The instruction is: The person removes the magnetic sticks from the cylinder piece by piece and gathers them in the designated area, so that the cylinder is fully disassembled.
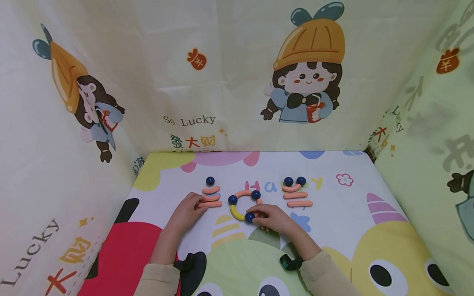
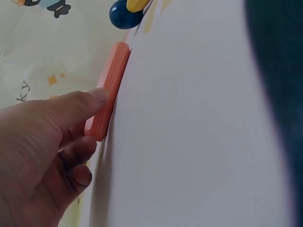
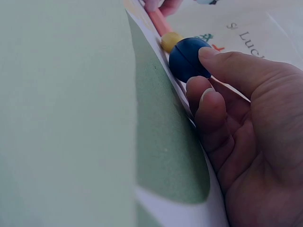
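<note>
My left hand (image 1: pixel 188 210) pinches the near end of a straight pink rod (image 2: pixel 117 64) between thumb and fingers; it lies lowest in the left column. Beyond it in that column are two curved pink rods, the upper one (image 1: pixel 211 190) plain to see, and a dark blue ball (image 1: pixel 210 181). My right hand (image 1: pixel 275 218) holds another blue ball (image 3: pixel 184 59) with thumb and fingertips. This ball meets a curved yellow rod (image 1: pixel 235 212), part of a ring with a left ball (image 1: pixel 232 200), a top ball (image 1: pixel 255 195) and pink curved rods (image 1: pixel 243 193). Fingers partly cover the ring's right side.
Right of the ring, two blue balls (image 1: pixel 288 181) sit above a curved pink rod (image 1: pixel 291 188) and two straight ones (image 1: pixel 300 204). A printed cloth covers the table (image 1: pixel 333 205). Printed fabric walls (image 1: pixel 237 82) stand behind and at both sides.
</note>
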`<action>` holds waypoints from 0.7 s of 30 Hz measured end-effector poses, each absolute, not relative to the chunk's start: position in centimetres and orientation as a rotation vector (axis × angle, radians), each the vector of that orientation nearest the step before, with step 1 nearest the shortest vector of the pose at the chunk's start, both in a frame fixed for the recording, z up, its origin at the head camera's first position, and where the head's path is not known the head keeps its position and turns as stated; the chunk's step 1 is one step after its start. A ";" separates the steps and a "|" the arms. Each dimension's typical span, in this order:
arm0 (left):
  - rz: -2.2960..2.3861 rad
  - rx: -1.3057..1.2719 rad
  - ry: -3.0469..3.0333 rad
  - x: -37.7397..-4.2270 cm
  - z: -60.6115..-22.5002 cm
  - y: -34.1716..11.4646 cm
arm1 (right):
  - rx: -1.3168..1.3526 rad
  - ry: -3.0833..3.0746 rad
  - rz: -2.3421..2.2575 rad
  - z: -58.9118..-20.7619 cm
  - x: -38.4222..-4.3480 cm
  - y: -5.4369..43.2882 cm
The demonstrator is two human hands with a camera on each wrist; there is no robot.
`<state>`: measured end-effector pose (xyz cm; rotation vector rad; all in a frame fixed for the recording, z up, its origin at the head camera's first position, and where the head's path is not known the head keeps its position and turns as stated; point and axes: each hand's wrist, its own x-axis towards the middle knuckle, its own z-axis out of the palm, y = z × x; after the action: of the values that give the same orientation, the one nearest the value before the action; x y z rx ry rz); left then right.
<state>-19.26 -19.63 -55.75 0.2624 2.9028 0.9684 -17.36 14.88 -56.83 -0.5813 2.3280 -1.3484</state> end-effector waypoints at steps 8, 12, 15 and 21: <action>0.893 0.322 2.968 -19.3 -54.6 -18.6 | -0.586 2.321 -1.349 -56.8 -17.5 14.9; 0.956 0.399 2.919 -19.4 -53.9 -17.5 | -0.595 2.317 -1.350 -56.8 -17.5 14.8; 0.944 0.495 2.872 -19.4 -53.4 -16.5 | -0.599 2.310 -1.356 -56.8 -17.6 14.8; 0.833 0.687 2.795 -19.1 -53.5 -14.1 | -0.604 2.315 -1.355 -56.7 -17.6 14.9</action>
<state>-19.10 -14.11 -53.47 0.6871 2.7955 0.8326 -17.60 14.87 -56.75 -0.6044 2.3151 -1.3551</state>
